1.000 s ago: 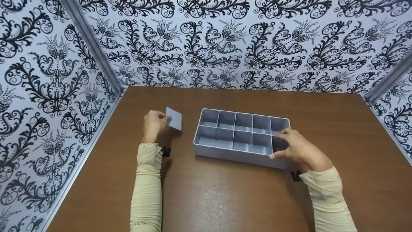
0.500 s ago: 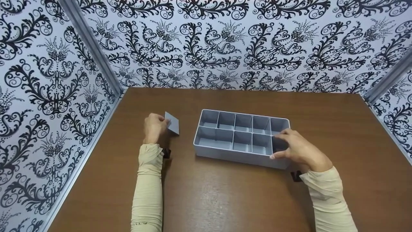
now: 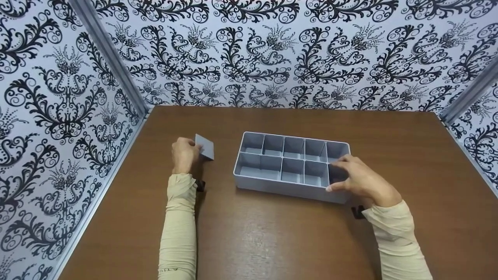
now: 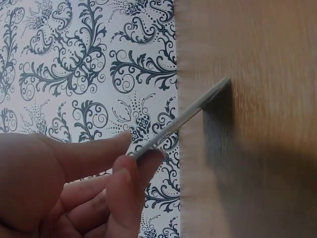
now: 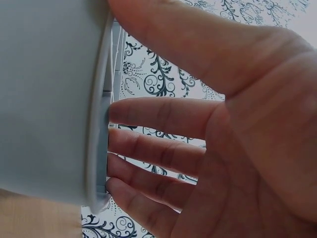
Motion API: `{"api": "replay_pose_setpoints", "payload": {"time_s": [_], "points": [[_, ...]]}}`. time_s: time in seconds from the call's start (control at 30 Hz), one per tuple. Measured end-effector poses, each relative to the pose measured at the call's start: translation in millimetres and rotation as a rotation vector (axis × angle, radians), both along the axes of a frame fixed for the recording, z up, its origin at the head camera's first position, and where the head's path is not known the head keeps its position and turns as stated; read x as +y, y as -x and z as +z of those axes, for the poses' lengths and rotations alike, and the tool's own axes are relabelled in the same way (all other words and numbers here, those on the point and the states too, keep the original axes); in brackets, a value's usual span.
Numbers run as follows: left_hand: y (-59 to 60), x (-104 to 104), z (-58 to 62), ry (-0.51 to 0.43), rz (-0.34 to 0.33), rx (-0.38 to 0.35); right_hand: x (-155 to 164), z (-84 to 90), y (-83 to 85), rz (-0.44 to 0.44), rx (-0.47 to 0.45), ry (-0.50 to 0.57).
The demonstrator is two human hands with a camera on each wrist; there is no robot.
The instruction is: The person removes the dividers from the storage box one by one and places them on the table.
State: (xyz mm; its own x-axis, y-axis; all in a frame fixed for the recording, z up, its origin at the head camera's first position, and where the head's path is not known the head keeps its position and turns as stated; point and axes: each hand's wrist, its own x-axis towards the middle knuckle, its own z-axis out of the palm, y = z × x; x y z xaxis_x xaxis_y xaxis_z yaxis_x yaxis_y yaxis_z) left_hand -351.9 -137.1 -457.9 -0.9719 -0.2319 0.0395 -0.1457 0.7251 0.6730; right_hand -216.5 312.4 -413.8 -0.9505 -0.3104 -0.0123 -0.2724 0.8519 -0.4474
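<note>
My left hand (image 3: 186, 154) pinches a thin grey plastic divider plate (image 3: 205, 146) by one edge, its lower corner seemingly on the brown wooden tabletop (image 3: 272, 233). The grey plastic compartment tray (image 3: 290, 165) lies to that hand's right, long axis running left to right. My right hand (image 3: 360, 181), fingers spread, grips the tray's right end. Bare tabletop separates plate and tray.

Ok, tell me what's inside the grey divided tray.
The tray shows only bare grey compartments with nothing in them. The right hand grips its right end and covers the near-right compartment, so that one can't be checked.
</note>
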Motion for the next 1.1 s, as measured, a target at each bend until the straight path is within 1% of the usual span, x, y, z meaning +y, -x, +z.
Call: {"api": "replay_pose_setpoints", "payload": {"time_s": [0.13, 0.23, 0.43, 0.57, 0.67, 0.77, 0.97, 1.1], "points": [[0.9, -1.4, 1.3, -0.026, 0.012, -0.042, -0.6, -0.1, -1.4, 0.005, 0.000, 0.009], [1.4, -2.1, 1.6, -0.024, 0.020, -0.058, -0.9, 0.4, -1.8, 0.005, -0.009, 0.009], [1.1, -1.9, -0.1, -0.003, 0.039, 0.005, 0.0, 0.2, -1.7, -0.006, -0.032, 0.015], [-0.4, 0.3, 2.6, -0.001, 0.051, 0.011, 0.5, 0.3, -1.2, -0.007, -0.036, 0.015], [-3.0, 2.8, 7.9, 0.008, 0.043, 0.010, 0.3, 1.0, -1.0, -0.007, -0.038, 0.011], [-6.5, 7.1, 15.1, 0.020, 0.018, 0.029, 0.3, 1.6, -0.8, -0.007, -0.039, 0.009], [-16.1, 23.6, 31.3, 0.057, -0.026, 0.102, 0.6, 1.4, -0.6, -0.007, -0.032, 0.007], [-23.3, 33.9, 37.6, 0.055, -0.073, 0.155, -0.1, 0.4, 0.6, -0.005, -0.026, 0.001]]}}
